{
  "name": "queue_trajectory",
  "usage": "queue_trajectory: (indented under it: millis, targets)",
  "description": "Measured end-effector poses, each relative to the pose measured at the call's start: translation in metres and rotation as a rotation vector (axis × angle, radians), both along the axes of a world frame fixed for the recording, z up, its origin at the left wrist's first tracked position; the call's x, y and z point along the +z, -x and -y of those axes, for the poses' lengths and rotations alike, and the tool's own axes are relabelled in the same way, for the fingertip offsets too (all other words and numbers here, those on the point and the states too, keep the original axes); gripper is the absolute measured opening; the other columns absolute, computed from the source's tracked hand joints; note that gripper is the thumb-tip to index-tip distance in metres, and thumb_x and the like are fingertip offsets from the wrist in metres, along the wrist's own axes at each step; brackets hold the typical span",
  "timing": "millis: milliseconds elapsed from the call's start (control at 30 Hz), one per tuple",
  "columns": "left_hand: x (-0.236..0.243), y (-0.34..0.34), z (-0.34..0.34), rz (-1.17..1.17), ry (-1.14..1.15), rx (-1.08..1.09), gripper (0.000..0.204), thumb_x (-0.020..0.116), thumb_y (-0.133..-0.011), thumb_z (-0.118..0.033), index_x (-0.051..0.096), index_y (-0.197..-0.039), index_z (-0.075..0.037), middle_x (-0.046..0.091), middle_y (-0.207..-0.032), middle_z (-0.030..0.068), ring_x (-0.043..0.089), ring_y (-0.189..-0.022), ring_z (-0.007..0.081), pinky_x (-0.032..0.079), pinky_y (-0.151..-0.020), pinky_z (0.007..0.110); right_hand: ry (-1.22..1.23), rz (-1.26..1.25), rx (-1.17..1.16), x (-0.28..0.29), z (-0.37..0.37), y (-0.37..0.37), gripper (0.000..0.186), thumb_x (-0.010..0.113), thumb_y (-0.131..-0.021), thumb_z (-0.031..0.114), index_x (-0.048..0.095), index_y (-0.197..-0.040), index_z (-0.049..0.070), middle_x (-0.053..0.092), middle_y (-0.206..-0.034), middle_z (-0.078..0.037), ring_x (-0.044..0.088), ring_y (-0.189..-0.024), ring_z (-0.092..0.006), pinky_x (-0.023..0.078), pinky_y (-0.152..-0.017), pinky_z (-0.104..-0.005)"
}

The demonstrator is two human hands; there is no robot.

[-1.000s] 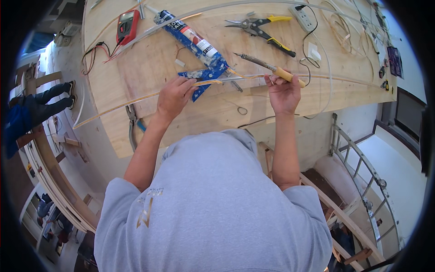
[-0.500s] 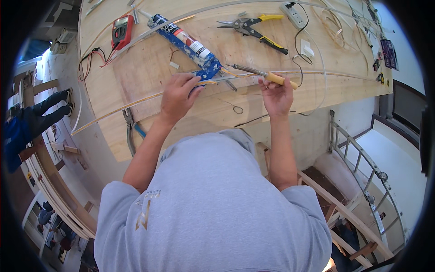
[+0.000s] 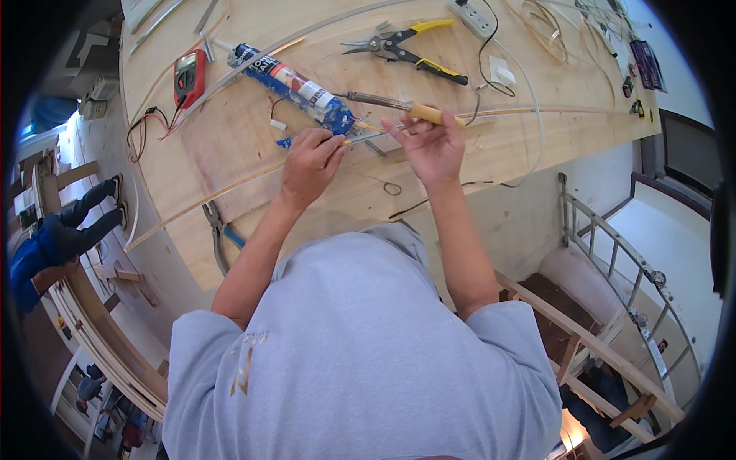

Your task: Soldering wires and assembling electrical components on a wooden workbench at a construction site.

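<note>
My left hand (image 3: 309, 170) has its fingers pinched on a thin, yellowish light strip (image 3: 222, 188) that runs down to the table's left edge. In my right hand (image 3: 434, 152) is a soldering iron (image 3: 433, 114) with a pale wooden handle, its metal tip pointing left above the tabletop. The thumb and forefinger of that hand reach toward the strip's wire ends (image 3: 369, 126), near the base of a blue sealant tube (image 3: 295, 88). Whether those fingertips touch the wires, I cannot tell. The tube lies slantwise just beyond both hands.
On the wooden table (image 3: 230, 138) lie a red multimeter (image 3: 188, 78), yellow-handled snips (image 3: 402, 50), pliers (image 3: 218, 234) and a white power strip (image 3: 472, 19). The iron's black cord loops at the right. A metal ladder (image 3: 621, 264) stands right; another person (image 3: 57, 241) is at far left.
My right hand and the soldering iron have moved left, closer to my left hand. My left fingers have drawn together on the strip. The whole view has shifted slightly.
</note>
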State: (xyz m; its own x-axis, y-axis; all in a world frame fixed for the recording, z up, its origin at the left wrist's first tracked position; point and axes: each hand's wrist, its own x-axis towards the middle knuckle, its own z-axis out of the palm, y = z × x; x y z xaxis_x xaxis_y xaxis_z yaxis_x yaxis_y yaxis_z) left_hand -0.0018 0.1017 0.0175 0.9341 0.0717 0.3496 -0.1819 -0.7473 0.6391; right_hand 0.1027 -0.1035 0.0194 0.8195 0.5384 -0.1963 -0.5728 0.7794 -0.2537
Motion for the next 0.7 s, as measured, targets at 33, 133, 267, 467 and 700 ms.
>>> queue_trajectory:
  millis: [33,133,267,467,700]
  targets:
    - [0.000,0.001,-0.001,-0.012,0.009,0.000,0.022,0.074,-0.074,-0.007,0.068,-0.095,-0.002,0.061,-0.089,0.0105,0.058,-0.084,0.0280,0.047,-0.073,0.036,-0.002,0.000,0.000,0.000,-0.003,0.000,0.036,0.048,-0.096,0.033,0.062,-0.109,0.002,0.068,-0.086,-0.014,0.064,-0.094,-0.0302,0.037,-0.101,-0.0594]
    - [0.005,0.004,-0.003,-0.035,-0.016,0.017,0.026,0.075,-0.073,-0.007,0.067,-0.097,-0.001,0.061,-0.092,0.0109,0.058,-0.086,0.0285,0.047,-0.076,0.036,0.037,-0.017,-0.007,0.000,-0.006,-0.002,0.035,0.049,-0.096,0.034,0.066,-0.105,0.005,0.067,-0.074,-0.006,0.064,-0.093,-0.0262,0.031,-0.106,-0.0610]
    - [0.004,0.012,-0.008,-0.016,-0.088,0.040,0.026,0.074,-0.073,-0.009,0.066,-0.097,-0.003,0.060,-0.093,0.0100,0.057,-0.086,0.0284,0.046,-0.077,0.039,-0.003,-0.029,-0.004,-0.011,0.000,-0.004,0.036,0.047,-0.097,0.034,0.064,-0.108,0.005,0.069,-0.083,-0.010,0.064,-0.093,-0.0281,0.039,-0.100,-0.0563]
    - [0.007,0.017,-0.023,-0.044,-0.123,0.056,0.020,0.072,-0.076,-0.010,0.065,-0.093,-0.003,0.061,-0.088,0.0091,0.058,-0.084,0.0276,0.046,-0.075,0.038,-0.008,0.005,-0.003,-0.007,0.004,-0.007,0.037,0.046,-0.097,0.034,0.064,-0.107,0.004,0.068,-0.079,-0.009,0.064,-0.090,-0.0270,0.043,-0.098,-0.0515]
    - [0.010,0.006,-0.029,-0.086,-0.094,0.011,0.015,0.070,-0.077,-0.010,0.064,-0.088,-0.002,0.060,-0.085,0.0100,0.057,-0.081,0.0281,0.047,-0.071,0.038,0.043,0.044,-0.026,-0.002,0.008,-0.013,0.038,0.046,-0.097,0.037,0.065,-0.106,0.005,0.067,-0.077,-0.008,0.064,-0.087,-0.0250,0.044,-0.096,-0.0489]
